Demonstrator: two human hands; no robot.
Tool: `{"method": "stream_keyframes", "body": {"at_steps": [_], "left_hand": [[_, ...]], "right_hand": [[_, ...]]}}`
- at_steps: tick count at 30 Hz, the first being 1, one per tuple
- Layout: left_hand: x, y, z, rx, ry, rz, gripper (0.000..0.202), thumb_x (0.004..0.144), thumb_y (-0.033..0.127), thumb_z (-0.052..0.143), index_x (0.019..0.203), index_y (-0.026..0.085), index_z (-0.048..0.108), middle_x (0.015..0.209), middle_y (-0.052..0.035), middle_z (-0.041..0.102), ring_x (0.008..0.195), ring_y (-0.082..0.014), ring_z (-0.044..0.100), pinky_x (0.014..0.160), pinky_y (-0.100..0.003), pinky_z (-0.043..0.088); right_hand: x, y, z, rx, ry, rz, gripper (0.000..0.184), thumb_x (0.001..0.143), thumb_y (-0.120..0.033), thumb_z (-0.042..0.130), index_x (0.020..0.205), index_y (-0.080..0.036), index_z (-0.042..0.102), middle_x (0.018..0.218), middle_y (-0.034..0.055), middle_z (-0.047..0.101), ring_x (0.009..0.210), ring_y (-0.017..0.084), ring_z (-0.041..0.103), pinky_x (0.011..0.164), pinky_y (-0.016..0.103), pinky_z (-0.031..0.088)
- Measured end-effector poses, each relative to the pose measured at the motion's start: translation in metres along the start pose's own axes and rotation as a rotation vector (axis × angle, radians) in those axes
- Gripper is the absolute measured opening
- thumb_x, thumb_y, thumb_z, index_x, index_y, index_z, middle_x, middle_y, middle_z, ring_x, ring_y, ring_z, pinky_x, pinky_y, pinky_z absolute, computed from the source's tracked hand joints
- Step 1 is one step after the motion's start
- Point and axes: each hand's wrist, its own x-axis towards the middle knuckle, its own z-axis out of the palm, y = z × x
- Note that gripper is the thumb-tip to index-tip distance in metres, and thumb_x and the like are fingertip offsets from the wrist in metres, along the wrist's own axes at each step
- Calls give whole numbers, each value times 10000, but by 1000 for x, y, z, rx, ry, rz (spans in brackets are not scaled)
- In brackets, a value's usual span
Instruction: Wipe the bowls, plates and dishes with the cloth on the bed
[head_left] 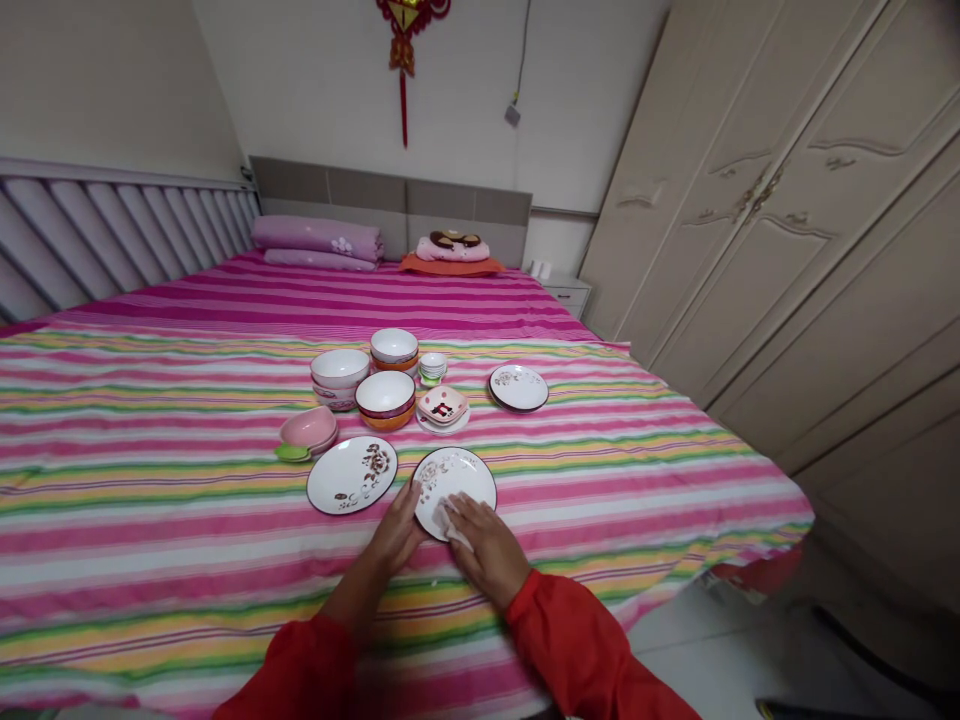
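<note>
Our left hand (397, 527) grips a round, white, floral ceramic plate (471, 477) by its edge. Our right hand (489, 552) — fingers loosely bent — holds white tissue (441, 518) against it.

No readable text, labels, numbers, signs

Right fingers (469, 510) press tissue (443, 523) onto plate (469, 473); left fingers (406, 505) hold it.

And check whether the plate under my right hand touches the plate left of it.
Apart: in the head view, striped cloth shows between the held plate and the left plate.
</note>
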Motion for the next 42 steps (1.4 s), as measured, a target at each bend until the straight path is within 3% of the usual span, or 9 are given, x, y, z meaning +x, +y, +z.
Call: {"method": "stream_keyframes", "body": {"at_steps": [5,10,14,18,25,29,33,37,42], "left_hand": [[-1,1,2,36,-5,-1,566,822,383,611,1340,241,431,1270,-138,600,1126,-279,590,912,-431,498],[0,2,3,15,1,-2,582,821,375,615,1353,246,420,1322,-136,563,1165,-277,563,921,-424,493],[1,2,1,-9,-36,4,581,834,366,602,1369,265,401,1315,-125,572,1162,-256,568,944,-420,476],[4,1,-2,-41,-68,9,542,860,358,570,1367,273,400,1322,-102,570,1169,-227,565,981,-418,449],[3,1,-1,-51,51,18,512,836,318,607,1313,190,470,1214,-114,639,1152,-222,578,1037,-362,404],[-2,2,3,-22,-10,-1,524,826,362,614,1295,175,469,1181,-146,650,1095,-267,611,980,-445,450],[-3,4,6,12,-8,-12,522,849,355,580,1329,213,434,1250,-152,611,1140,-279,581,945,-462,472],[-2,4,7,18,15,-14,558,855,354,568,1372,246,388,1315,-146,567,1194,-278,541,950,-458,467],[0,3,4,-31,-2,3,574,854,357,574,1382,256,375,1338,-129,551,1204,-260,534,968,-449,455]], "right_hand": [[-8,27,-13,-85,30,111,493,906,-224,439,1399,-223,416,1432,68,442,1353,240,353,1081,480,322],[26,46,-9,-147,80,184,450,919,-241,438,1366,-201,468,1428,73,448,1357,276,338,1086,489,311],[63,43,9,-130,125,207,434,926,-270,447,1346,-174,494,1431,110,435,1356,276,342,1082,482,331],[81,20,25,-33,104,133,501,920,-298,456,1379,-98,440,1452,161,389,1369,283,315,1092,462,334],[41,-13,15,96,-29,-16,657,863,-424,555,1428,-150,362,1474,117,368,1377,277,299,1111,451,304],[8,-1,4,66,-59,-4,595,877,-407,549,1417,-218,385,1459,77,402,1368,261,322,1107,472,289],[0,25,-8,-50,4,104,501,917,-325,482,1401,-214,414,1440,84,428,1356,263,342,1100,499,271],[24,42,-14,-129,50,201,446,920,-312,475,1351,-198,487,1426,88,449,1359,280,331,1094,496,276],[69,37,0,-104,47,296,471,921,-331,477,1358,-153,479,1459,129,390,1363,310,318,1094,497,286]]}}
